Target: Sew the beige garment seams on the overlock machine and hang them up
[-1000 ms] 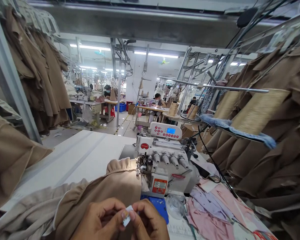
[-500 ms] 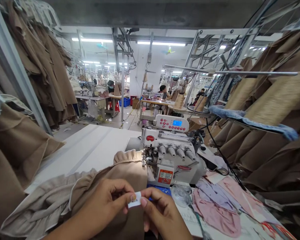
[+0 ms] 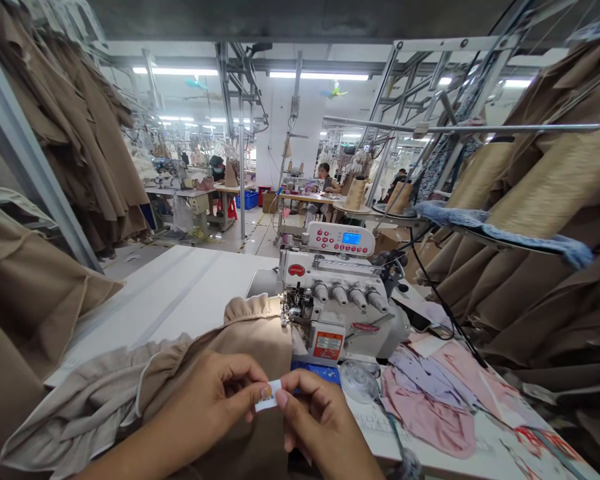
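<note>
Between my two hands is a small white label (image 3: 267,398) with dark print. My left hand (image 3: 215,393) pinches its left end between thumb and index finger. The right end is pinched by my right hand (image 3: 317,417). Beneath and behind them lies brown fabric (image 3: 250,343) with a ruffled edge, which reaches under the presser foot of the white overlock sewing machine (image 3: 340,293). A lighter ruffled piece (image 3: 90,393) lies bunched at the left, beside my left forearm.
Brown garments (image 3: 90,133) hang at the left and more (image 3: 540,300) at the right. Thread cones (image 3: 555,180) stand on a rack at upper right. Pink and lilac fabric scraps (image 3: 430,407) and a clear round dish (image 3: 359,381) lie right of the machine. People sit farther back.
The view has shifted slightly, so the machine and background sit a little higher and further left. Both hands keep their pinch on the label.
</note>
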{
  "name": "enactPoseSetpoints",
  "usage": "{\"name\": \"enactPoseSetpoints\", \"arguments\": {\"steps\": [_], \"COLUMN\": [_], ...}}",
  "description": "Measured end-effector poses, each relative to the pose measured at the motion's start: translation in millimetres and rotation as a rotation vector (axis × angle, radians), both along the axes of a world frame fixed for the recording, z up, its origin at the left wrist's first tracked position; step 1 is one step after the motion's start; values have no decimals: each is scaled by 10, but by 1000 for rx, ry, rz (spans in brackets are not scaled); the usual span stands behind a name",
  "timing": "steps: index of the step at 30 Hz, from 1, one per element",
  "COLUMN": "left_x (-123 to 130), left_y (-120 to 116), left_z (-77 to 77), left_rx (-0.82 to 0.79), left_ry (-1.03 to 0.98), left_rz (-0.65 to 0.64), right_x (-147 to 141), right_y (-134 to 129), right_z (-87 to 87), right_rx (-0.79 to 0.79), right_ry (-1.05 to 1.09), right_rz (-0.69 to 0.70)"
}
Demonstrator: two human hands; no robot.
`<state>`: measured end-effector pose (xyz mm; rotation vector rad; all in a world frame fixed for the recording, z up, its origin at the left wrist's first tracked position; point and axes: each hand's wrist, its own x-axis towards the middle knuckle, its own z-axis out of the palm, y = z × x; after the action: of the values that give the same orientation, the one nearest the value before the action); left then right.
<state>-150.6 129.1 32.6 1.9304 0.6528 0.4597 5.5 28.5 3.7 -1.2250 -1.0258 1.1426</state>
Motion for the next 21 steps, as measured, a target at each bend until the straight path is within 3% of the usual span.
{"name": "enactPoseSetpoints", "arguments": {"steps": [7, 9, 11, 14, 16, 18, 21], "left_x": [0, -5, -11, -13, -9, -6, -7], "left_y": [27, 45, 40, -35, -109, -164, -157], "left_z": [-21, -35, -58, -108, -159, -222, -302], "left_rx": [17, 92, 343, 1027, 1419, 1601, 1627], "left_ry": [14, 34, -29, -250, -297, -278, -245], "left_rz": [-12, -12, 52, 165, 141, 96, 76], "right_x": [12, 23, 32, 30, 20, 14, 33], "right_y": [-18, 0, 34, 92, 118, 132, 144], "right_z": [-1, -31, -76, -139, -159, -165, -170], "right_rx": [-23, -6, 1, -48, -97, -126, -135], "right_ry": [-25, -24, 5, 171, 325, 435, 509], "right_rz": [-5, -20, -61, -148, -162, -142, -93]}}
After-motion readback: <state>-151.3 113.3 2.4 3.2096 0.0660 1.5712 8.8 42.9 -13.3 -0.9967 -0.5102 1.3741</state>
